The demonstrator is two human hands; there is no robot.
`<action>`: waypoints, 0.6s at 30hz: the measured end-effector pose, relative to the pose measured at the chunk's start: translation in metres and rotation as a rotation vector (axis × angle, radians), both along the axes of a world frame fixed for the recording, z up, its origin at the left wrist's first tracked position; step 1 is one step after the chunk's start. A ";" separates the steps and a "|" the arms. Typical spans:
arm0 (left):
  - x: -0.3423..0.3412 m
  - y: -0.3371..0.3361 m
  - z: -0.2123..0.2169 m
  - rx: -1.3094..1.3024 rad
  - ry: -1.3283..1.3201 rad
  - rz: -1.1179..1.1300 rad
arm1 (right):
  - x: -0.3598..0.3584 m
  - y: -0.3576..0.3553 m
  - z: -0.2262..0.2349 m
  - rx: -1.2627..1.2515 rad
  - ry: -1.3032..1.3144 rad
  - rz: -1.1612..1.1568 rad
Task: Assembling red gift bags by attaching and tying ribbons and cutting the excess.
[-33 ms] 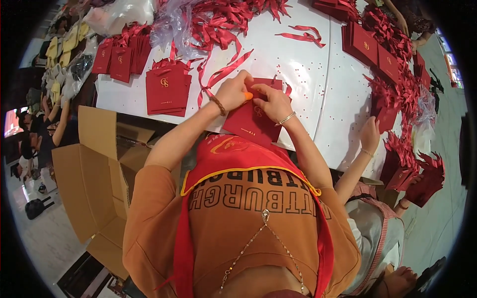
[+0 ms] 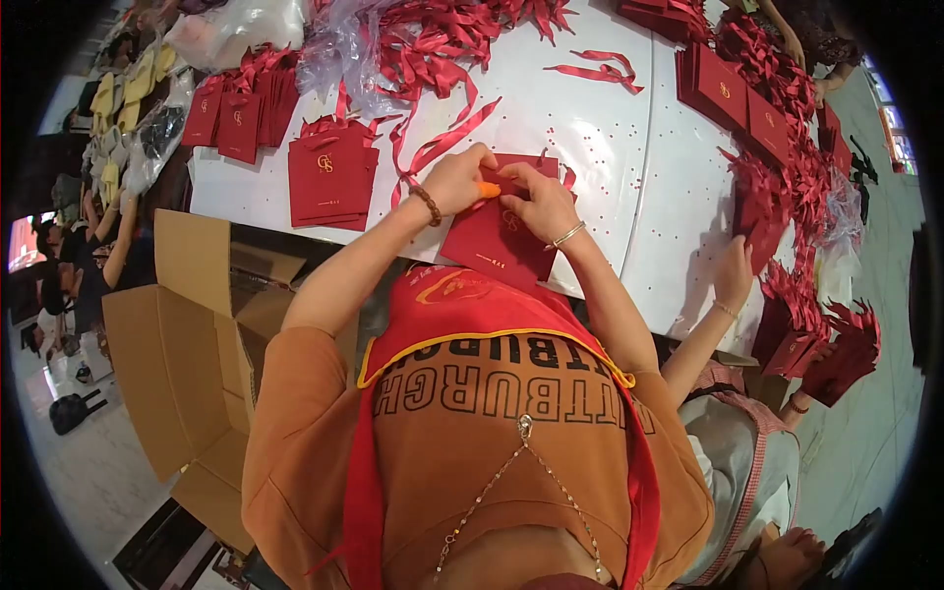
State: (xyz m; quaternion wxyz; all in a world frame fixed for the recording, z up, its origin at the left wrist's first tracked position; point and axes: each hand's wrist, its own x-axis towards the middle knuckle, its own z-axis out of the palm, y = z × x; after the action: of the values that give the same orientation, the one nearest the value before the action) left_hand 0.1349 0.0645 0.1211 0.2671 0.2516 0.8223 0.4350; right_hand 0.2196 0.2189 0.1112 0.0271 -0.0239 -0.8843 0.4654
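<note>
- the red paper bag (image 2: 497,246) in work lies on the near edge of the white table (image 2: 580,133), straight in front of the person, its printed face up.
- the left hand (image 2: 458,184), its thumb under an orange cover (image 2: 489,191), has its fingers bent and pinching the bag's top edge.
- the right hand (image 2: 544,204) pinches the same top part from the other side, its fingertips close to the left ones; whether a ribbon is caught between the tips is hidden by the fingers, so that one cannot tell.
- this bag looks part-way through: a bit of red ribbon shows by its upper right corner, yet no full handle loop stands clear of it.
- seemingly done: the small stack of bags (image 2: 329,182) just left of the hands and the bag group (image 2: 238,126) beyond it, both with ribbon at their tops; more ribboned bags (image 2: 725,90) stand at the far right.
- seemingly left: a loose ribbon (image 2: 444,149) just beyond the left hand, a large ribbon heap (image 2: 433,49) at the far side, and a stray ribbon pair (image 2: 608,74) apart from it.
- at the right, a co-worker's hand (image 2: 734,275) touches another red bag (image 2: 763,234).
</note>
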 end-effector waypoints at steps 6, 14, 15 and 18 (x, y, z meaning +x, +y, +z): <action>-0.015 -0.002 0.027 -0.194 0.371 -0.236 | 0.006 -0.005 0.025 0.478 -0.017 -0.017; -0.058 0.008 0.009 -0.333 -0.043 -0.658 | 0.009 -0.011 0.019 0.427 0.142 0.074; -0.060 0.008 0.007 -0.222 -0.328 -0.711 | 0.010 -0.012 0.019 0.436 0.181 0.098; -0.061 0.017 0.021 -0.245 -0.362 -0.718 | 0.011 -0.014 0.020 0.427 0.236 0.109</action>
State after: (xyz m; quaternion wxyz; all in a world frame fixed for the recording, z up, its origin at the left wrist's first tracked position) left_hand 0.0739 0.0814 0.1418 0.5699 0.4082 0.6678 0.2503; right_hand 0.2309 0.2049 0.1308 0.1094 0.0847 -0.9533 0.2685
